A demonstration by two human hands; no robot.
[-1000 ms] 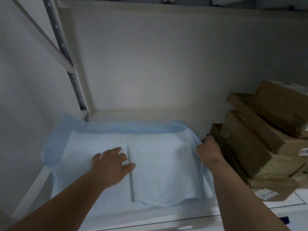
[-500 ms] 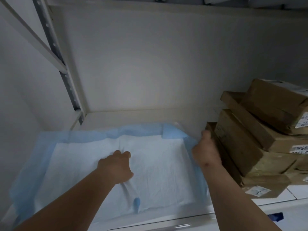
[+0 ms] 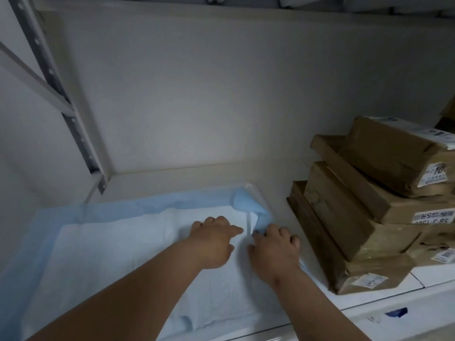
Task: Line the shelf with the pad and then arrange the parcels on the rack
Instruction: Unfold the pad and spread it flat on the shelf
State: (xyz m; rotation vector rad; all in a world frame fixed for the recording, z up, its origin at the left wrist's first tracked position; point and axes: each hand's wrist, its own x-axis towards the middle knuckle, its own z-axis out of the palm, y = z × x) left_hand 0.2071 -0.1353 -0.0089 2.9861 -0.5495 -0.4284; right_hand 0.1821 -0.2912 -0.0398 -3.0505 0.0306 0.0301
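A light-blue pad (image 3: pixel 103 244) with a white middle lies spread over the left part of the white shelf (image 3: pixel 187 178). Its far right corner (image 3: pixel 246 203) is folded over, and a raised crease stands just in front of it. My left hand (image 3: pixel 214 238) rests on the pad, one finger stretched towards the crease. Beside it my right hand (image 3: pixel 273 247) has its fingers curled over the pad's right edge at the folded corner. Several brown paper parcels (image 3: pixel 364 217) with white labels are stacked on the shelf to the right, a short gap away from my right hand.
A grey perforated rack upright (image 3: pixel 71 119) and a diagonal brace stand at the left. A white back wall closes the shelf, and another shelf runs overhead. A scrap of blue tape (image 3: pixel 396 312) sticks to the shelf's front edge at the right.
The pad has slid left and lies flatter. My left hand moved right towards the folded corner, and my right hand came in from the pad's right edge to meet it.
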